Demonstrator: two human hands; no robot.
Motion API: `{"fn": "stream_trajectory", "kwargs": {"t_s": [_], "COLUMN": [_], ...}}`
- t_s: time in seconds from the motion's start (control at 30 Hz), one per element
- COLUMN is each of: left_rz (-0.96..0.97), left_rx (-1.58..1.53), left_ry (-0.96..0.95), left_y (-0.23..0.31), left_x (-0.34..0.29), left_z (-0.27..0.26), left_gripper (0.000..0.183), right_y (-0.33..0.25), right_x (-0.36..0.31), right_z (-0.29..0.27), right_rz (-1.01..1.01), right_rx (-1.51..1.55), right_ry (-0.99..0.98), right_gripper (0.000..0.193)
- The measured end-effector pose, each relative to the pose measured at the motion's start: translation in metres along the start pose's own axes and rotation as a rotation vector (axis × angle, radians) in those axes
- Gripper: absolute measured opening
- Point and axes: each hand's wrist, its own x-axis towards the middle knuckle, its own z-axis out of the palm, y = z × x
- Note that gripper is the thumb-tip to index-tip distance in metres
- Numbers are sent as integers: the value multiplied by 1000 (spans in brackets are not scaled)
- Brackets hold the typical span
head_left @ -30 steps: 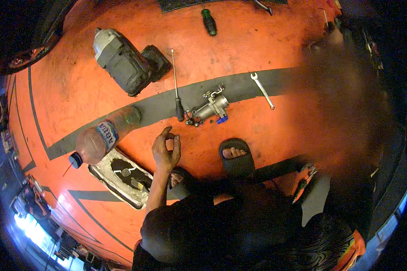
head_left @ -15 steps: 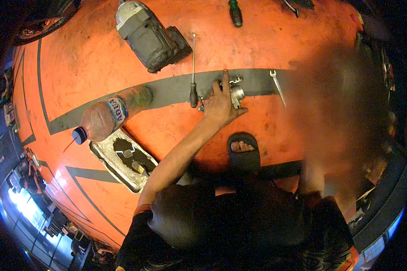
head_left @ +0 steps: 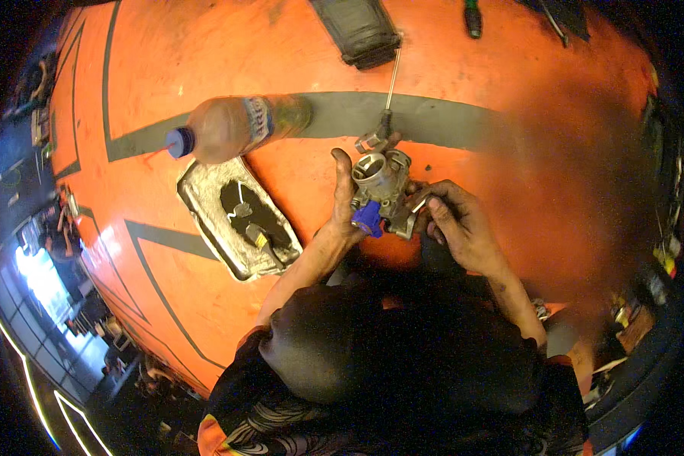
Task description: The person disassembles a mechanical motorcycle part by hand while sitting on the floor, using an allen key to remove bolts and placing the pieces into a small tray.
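My left hand (head_left: 340,216) is closed round a grey metal throttle body (head_left: 391,178) with a round bore facing up. A blue plastic part (head_left: 368,219) sits on its near side. The thumb points upward beside the bore; the other fingers are mostly hidden underneath. My right hand (head_left: 463,228) pinches a slim silver tool (head_left: 419,204) between thumb and forefinger, against the right side of the throttle body. Only a short end of the tool shows, so its kind is unclear. Just beyond the throttle body lies a screwdriver (head_left: 394,80), its dark handle partly covered.
To the left lies a plastic bottle (head_left: 220,129) with a blue cap and a thin red tube. Nearer is a metal tray (head_left: 194,199) with dark liquid and brushes. A black case (head_left: 357,30) and a green-handled tool (head_left: 473,19) lie farther off. A blur covers the right side.
My left hand has lifted the throttle body from the floor and drawn it nearer, tilting its bore upward. My right hand has come out of the blur to it. The view has shifted.
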Motion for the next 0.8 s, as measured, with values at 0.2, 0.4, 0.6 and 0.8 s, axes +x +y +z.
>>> {"fn": "stream_trajectory", "kwargs": {"t_s": [0.2, 0.4, 0.6, 0.8], "left_rz": [444, 877, 1001, 1132], "left_rx": [349, 523, 588, 877], "left_ry": [38, 190, 212, 334], "left_y": [15, 6, 3, 2], "left_x": [-22, -36, -39, -36], "left_z": [7, 15, 16, 2], "left_gripper": [88, 79, 84, 84], "right_y": [1, 7, 11, 16], "right_x": [5, 3, 8, 4], "right_z": [27, 43, 50, 58], "right_rz": [-110, -272, -536, -549], "right_rx": [-276, -418, -775, -857], "right_ry": [-21, 128, 164, 243], "right_gripper": [21, 13, 14, 13]}}
